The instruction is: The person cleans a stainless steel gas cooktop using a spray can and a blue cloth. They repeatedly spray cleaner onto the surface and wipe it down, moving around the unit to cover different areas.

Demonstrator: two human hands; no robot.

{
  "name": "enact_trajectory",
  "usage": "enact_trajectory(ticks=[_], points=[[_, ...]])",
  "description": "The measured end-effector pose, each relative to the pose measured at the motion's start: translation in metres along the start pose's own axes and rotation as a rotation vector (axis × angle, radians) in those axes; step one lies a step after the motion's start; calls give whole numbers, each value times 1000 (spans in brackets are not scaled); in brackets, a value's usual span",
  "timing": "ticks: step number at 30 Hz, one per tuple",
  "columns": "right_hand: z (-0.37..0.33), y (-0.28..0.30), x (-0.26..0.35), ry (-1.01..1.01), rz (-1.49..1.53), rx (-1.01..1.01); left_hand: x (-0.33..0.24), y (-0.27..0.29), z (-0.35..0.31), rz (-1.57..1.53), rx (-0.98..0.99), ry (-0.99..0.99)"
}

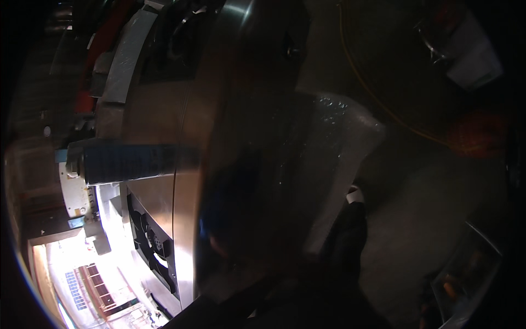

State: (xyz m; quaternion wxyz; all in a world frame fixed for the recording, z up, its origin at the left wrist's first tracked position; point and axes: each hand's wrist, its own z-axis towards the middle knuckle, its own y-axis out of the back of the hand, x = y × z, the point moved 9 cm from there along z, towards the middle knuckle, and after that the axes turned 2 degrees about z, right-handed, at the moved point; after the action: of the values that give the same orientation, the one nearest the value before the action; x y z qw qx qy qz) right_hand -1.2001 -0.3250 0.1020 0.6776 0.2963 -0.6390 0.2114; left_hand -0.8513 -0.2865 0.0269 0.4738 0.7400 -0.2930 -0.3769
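Note:
Neither of my hands can be made out in this dark, tilted view. A dim blue and skin-toned smear (216, 236) shows against the dark front of the steel counter; whether it is a hand or a reflection, I cannot tell. Nearest to it on the left is the counter's steel top (188, 219), with a black gas burner (156, 244) set into it. A dark blue can (131, 163) with a paler end stands out across the steel. In the lower middle, a dark-clad leg (348, 241) ends in a shoe with a light patch (355, 194).
A wrinkled clear plastic sheet (350, 126) hangs or lies in the middle. A thin yellow cable (378, 104) curves toward a blurred orange thing (476, 134). At the upper right is a whitish sheet (475, 60); a clear container (466, 279) sits lower right. Bright light (82, 274) glares lower left.

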Motion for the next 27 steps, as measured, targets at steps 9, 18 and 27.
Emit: enact_trajectory(ticks=[9, 18, 27], points=[[283, 47, 118, 269, -171, -430, 16, -35, -2, -675, 220, 299], [122, -81, 63, 60, -138, 162, -15, 15, 30, 136, 197, -17], [250, 18, 76, -126, 88, -265, -25, 51, 13, -77, 33, 123]])
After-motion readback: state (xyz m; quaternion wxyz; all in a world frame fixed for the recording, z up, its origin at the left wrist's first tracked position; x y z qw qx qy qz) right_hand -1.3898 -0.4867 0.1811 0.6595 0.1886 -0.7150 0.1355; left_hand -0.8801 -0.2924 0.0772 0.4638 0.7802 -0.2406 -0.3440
